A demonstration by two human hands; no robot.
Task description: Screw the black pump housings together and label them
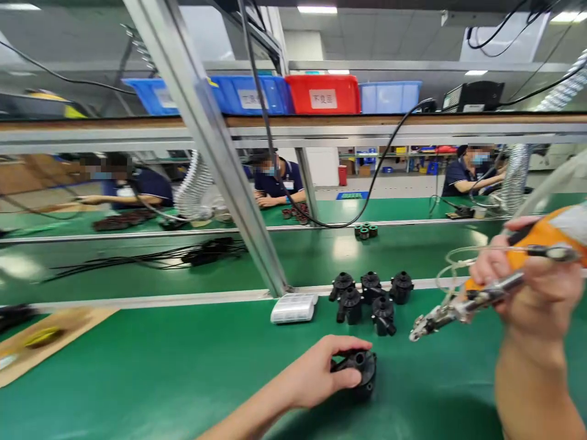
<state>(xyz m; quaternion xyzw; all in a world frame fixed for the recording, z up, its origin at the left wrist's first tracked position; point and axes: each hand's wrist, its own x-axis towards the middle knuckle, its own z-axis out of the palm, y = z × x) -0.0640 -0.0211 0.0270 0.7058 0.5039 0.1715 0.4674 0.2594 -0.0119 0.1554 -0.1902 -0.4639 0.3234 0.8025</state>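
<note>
My left hand [321, 374] is wrapped round a black plastic pump housing [360, 370] that rests on the green mat. My right hand [534, 278] grips an orange-handled power screwdriver [486, 293], held raised at the right with its metal tip pointing down and left, a little above and to the right of the housing. Behind the housing stands a cluster of several more black housings [369, 294].
A small white box [293, 307] lies beside a slanted aluminium frame post [220, 153]. Black cables [151, 256] lie on the belt beyond. Several green-black parts [365, 231] sit farther back. Coloured bins [323, 93] line the shelf. Other people work across the line.
</note>
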